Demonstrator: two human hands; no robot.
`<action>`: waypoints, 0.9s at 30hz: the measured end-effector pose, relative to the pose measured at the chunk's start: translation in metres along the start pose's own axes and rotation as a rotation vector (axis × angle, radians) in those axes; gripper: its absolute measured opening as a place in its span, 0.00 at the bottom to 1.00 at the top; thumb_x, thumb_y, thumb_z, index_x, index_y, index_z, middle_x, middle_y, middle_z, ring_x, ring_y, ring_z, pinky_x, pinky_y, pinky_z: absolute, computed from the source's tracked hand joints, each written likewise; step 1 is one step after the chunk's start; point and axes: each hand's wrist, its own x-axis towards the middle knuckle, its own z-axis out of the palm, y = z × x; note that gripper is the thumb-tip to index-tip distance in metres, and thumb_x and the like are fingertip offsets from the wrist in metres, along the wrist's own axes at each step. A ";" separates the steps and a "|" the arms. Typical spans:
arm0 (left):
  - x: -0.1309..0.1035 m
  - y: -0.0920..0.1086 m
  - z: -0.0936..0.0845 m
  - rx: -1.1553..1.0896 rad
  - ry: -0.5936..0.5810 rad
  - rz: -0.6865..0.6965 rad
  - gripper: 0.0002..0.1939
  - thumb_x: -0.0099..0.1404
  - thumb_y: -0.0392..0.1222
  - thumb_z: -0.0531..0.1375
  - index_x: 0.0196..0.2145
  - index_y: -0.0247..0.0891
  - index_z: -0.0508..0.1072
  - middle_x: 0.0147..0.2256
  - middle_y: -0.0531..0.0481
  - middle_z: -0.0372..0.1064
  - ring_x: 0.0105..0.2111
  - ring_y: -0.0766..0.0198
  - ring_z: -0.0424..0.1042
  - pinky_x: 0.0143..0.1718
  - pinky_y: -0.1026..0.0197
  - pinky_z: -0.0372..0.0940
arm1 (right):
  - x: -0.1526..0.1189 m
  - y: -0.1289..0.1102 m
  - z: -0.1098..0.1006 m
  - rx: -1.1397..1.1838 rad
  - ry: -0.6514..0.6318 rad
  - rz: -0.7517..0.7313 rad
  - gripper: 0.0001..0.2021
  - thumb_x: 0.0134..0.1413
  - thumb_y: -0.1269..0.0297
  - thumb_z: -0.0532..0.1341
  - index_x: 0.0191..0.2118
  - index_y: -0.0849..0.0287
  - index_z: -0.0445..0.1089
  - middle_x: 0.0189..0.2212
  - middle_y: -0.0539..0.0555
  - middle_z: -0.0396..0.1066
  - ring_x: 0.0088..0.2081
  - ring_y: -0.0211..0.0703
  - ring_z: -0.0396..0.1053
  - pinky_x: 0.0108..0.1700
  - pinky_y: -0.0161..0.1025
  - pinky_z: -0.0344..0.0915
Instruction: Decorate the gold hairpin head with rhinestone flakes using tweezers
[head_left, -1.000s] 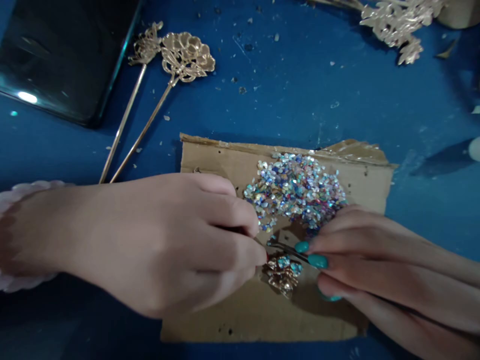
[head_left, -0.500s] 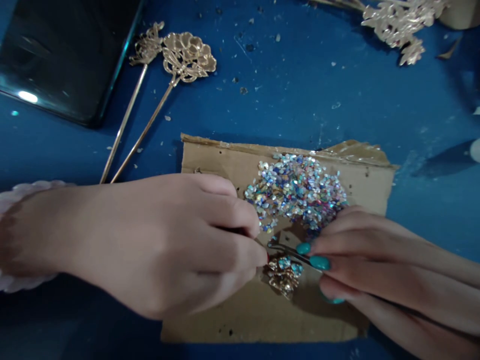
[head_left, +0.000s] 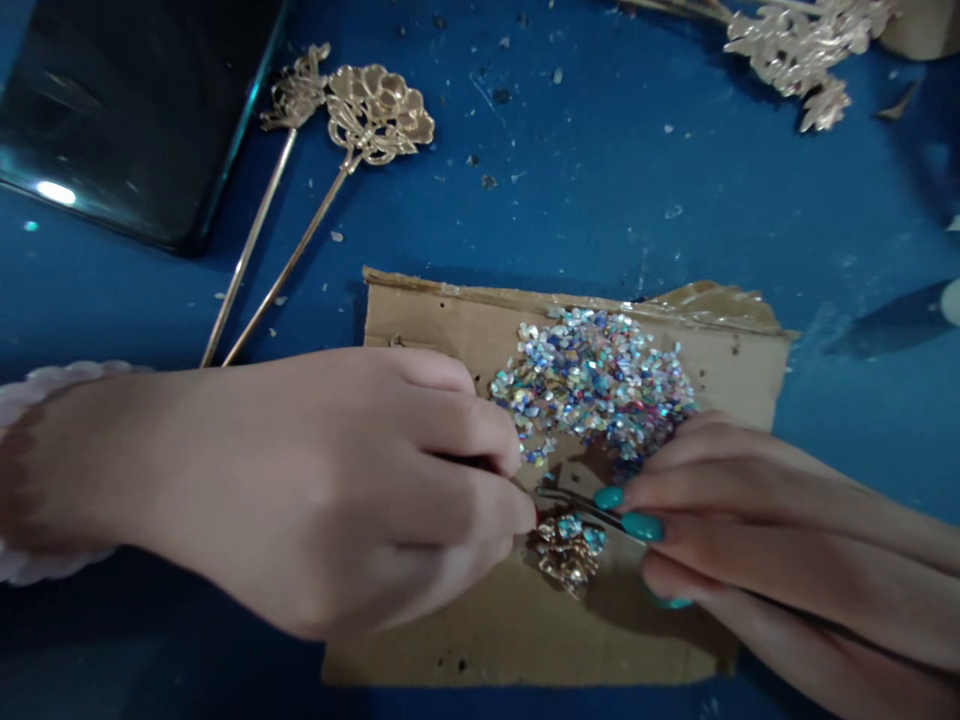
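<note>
My right hand (head_left: 735, 530), with teal nails, pinches dark metal tweezers (head_left: 589, 508) whose tips point left. Just below the tips is a gold openwork ornament (head_left: 566, 565) with some blue shiny pieces on it. My left hand (head_left: 390, 500) is closed at the ornament's left edge; its fingertips are mostly hidden, and what they grip cannot be made out. A heap of small iridescent chips (head_left: 592, 380) lies above the tweezers on a piece of brown cardboard (head_left: 420, 655).
Two gold hairpins (head_left: 379, 115) lie on the blue table (head_left: 562, 200) at the upper left, beside a dark glossy device (head_left: 120, 110). More gold floral pieces (head_left: 795, 50) are at the upper right. A white object (head_left: 951, 300) shows at the right edge.
A small chip near the tweezer tips now shows apart from them, just above. Both hands and the ornament are almost unmoved.
</note>
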 end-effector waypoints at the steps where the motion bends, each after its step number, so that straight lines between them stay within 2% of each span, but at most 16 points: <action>1: 0.000 0.000 0.000 0.002 0.000 0.001 0.20 0.75 0.31 0.49 0.38 0.38 0.81 0.43 0.54 0.80 0.41 0.64 0.75 0.44 0.56 0.70 | 0.001 0.000 0.000 -0.002 0.001 -0.003 0.05 0.62 0.76 0.63 0.42 0.62 0.74 0.45 0.51 0.76 0.48 0.32 0.74 0.62 0.33 0.69; 6: -0.001 0.000 -0.001 0.009 -0.016 0.002 0.19 0.75 0.31 0.49 0.38 0.40 0.81 0.42 0.54 0.79 0.42 0.64 0.76 0.46 0.57 0.70 | 0.001 -0.001 0.000 -0.062 0.022 0.005 0.03 0.65 0.72 0.62 0.41 0.59 0.74 0.43 0.48 0.76 0.46 0.29 0.74 0.61 0.27 0.68; 9: -0.002 0.000 -0.002 0.022 -0.036 0.022 0.20 0.74 0.31 0.49 0.39 0.41 0.81 0.44 0.54 0.79 0.43 0.63 0.76 0.46 0.57 0.71 | -0.004 0.002 -0.002 -0.120 0.003 0.000 0.03 0.66 0.65 0.63 0.43 0.55 0.72 0.43 0.47 0.76 0.46 0.30 0.75 0.59 0.29 0.70; 13: -0.001 0.000 -0.003 0.015 -0.023 0.032 0.19 0.73 0.30 0.51 0.37 0.41 0.81 0.44 0.54 0.79 0.42 0.62 0.76 0.45 0.56 0.71 | -0.009 0.006 -0.004 -0.159 -0.054 0.010 0.07 0.66 0.57 0.63 0.45 0.52 0.71 0.44 0.46 0.76 0.46 0.31 0.75 0.58 0.31 0.71; 18: 0.000 0.000 -0.002 -0.011 -0.015 0.012 0.15 0.73 0.31 0.54 0.38 0.38 0.81 0.42 0.51 0.80 0.41 0.62 0.76 0.44 0.56 0.71 | -0.011 0.007 -0.003 -0.142 -0.062 -0.004 0.07 0.66 0.58 0.63 0.45 0.52 0.71 0.44 0.47 0.76 0.45 0.32 0.76 0.58 0.31 0.72; 27: -0.004 0.000 -0.002 -0.018 -0.036 -0.009 0.17 0.72 0.29 0.52 0.38 0.42 0.80 0.46 0.57 0.79 0.43 0.63 0.76 0.47 0.57 0.69 | -0.008 0.004 -0.001 -0.139 -0.022 0.005 0.05 0.65 0.61 0.63 0.44 0.54 0.72 0.44 0.47 0.76 0.46 0.31 0.75 0.59 0.30 0.71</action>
